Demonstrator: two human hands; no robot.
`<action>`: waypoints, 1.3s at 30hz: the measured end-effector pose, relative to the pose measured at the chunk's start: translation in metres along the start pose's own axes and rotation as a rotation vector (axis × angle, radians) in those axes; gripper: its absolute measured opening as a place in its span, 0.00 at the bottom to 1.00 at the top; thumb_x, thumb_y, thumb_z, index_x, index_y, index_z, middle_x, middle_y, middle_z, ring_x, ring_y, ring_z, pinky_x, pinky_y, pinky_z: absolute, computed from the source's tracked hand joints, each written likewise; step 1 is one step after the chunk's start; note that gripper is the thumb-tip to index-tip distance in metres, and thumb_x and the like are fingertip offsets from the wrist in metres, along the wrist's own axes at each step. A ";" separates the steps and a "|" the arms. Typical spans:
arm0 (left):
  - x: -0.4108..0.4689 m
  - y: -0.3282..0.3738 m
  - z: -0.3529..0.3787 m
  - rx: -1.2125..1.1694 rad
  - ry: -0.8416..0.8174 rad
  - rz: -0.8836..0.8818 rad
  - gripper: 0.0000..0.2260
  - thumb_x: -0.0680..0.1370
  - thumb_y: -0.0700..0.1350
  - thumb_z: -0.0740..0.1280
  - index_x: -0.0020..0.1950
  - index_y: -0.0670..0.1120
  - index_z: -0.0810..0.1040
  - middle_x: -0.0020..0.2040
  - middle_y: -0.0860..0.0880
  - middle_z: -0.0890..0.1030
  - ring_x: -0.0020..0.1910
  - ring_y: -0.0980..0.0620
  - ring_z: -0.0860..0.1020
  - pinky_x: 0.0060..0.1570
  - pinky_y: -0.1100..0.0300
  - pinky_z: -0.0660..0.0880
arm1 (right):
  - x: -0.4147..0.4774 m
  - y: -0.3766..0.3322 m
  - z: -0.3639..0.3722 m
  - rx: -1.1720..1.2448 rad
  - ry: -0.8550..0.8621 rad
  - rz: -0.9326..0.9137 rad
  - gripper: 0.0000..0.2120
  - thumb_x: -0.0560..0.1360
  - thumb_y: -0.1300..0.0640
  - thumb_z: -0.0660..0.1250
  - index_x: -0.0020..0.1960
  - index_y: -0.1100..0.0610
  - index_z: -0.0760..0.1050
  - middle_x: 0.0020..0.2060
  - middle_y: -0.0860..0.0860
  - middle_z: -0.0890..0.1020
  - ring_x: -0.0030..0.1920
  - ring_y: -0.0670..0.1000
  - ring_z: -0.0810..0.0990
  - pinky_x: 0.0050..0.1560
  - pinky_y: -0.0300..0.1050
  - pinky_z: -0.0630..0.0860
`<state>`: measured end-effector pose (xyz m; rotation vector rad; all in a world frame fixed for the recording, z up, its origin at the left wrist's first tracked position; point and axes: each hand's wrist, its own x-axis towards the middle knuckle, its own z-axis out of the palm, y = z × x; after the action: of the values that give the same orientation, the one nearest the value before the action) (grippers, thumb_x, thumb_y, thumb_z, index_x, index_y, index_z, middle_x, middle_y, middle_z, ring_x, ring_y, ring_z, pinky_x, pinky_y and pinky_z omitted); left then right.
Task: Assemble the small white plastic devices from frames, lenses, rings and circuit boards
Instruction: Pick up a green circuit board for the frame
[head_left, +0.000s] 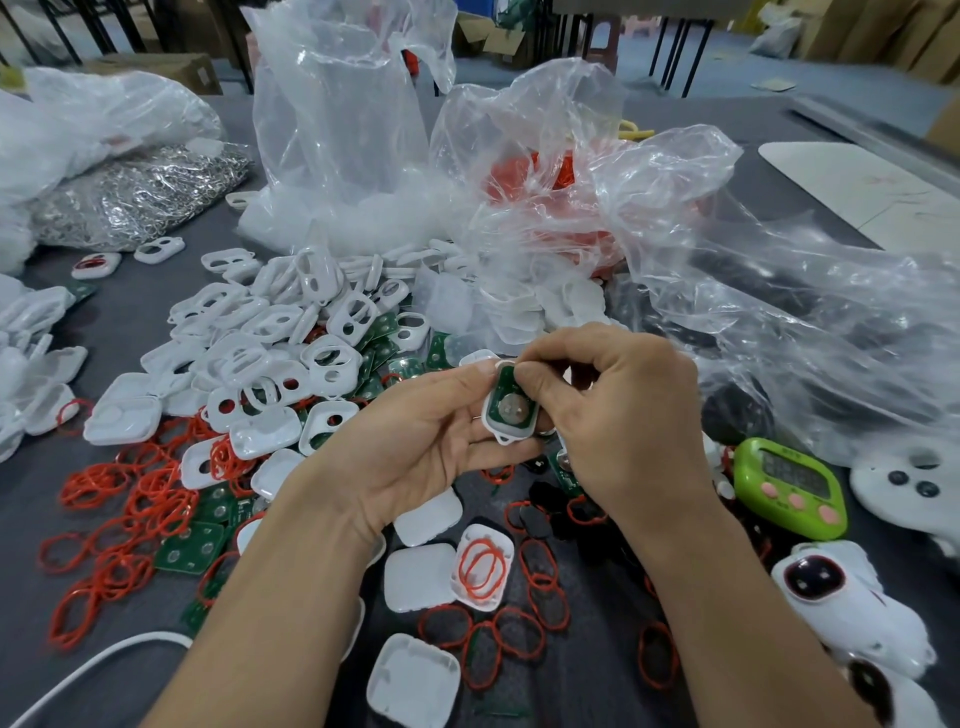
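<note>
My left hand (415, 441) grips a small white frame (511, 415) from below, with a green circuit board (514, 397) and its round silver cell lying inside it. My right hand (618, 410) pinches the top of the frame, thumb tip pressing on the board's upper edge. A heap of white frames (291, 338) lies on the grey table to the left. Loose red rings (140, 499) spread at lower left, more green boards (192, 545) among them. White back covers (415, 577) sit under my wrists, one cover (483, 571) holding red rings.
Clear plastic bags (353, 130) stand behind the heap, one with red parts (540, 176). A bag of metal rings (140, 197) lies far left. A green timer (789, 483) and finished white devices (852, 603) sit at right. A white cable (104, 660) runs at lower left.
</note>
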<state>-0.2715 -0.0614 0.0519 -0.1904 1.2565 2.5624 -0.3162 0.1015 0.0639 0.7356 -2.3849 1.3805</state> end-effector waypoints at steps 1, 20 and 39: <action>0.000 0.000 0.000 0.002 0.004 0.001 0.15 0.78 0.45 0.64 0.55 0.39 0.86 0.55 0.37 0.85 0.51 0.44 0.87 0.46 0.52 0.85 | 0.000 0.000 0.000 -0.008 0.004 -0.005 0.06 0.73 0.60 0.78 0.43 0.49 0.87 0.34 0.36 0.81 0.38 0.38 0.80 0.38 0.25 0.69; -0.001 -0.001 -0.003 -0.006 -0.075 0.020 0.15 0.80 0.46 0.65 0.59 0.40 0.85 0.57 0.38 0.85 0.54 0.45 0.86 0.49 0.53 0.84 | -0.002 -0.001 0.006 0.049 0.128 0.058 0.02 0.74 0.50 0.78 0.43 0.47 0.86 0.34 0.40 0.84 0.35 0.41 0.81 0.37 0.29 0.73; 0.005 -0.002 -0.007 0.007 -0.034 0.058 0.17 0.76 0.37 0.65 0.63 0.38 0.83 0.60 0.37 0.83 0.54 0.44 0.85 0.52 0.52 0.83 | -0.003 0.000 0.015 0.417 -0.093 0.447 0.10 0.72 0.56 0.70 0.46 0.44 0.88 0.39 0.45 0.88 0.43 0.47 0.88 0.51 0.55 0.85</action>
<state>-0.2753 -0.0647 0.0455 -0.1098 1.2765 2.5986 -0.3134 0.0896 0.0547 0.3682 -2.4561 2.1086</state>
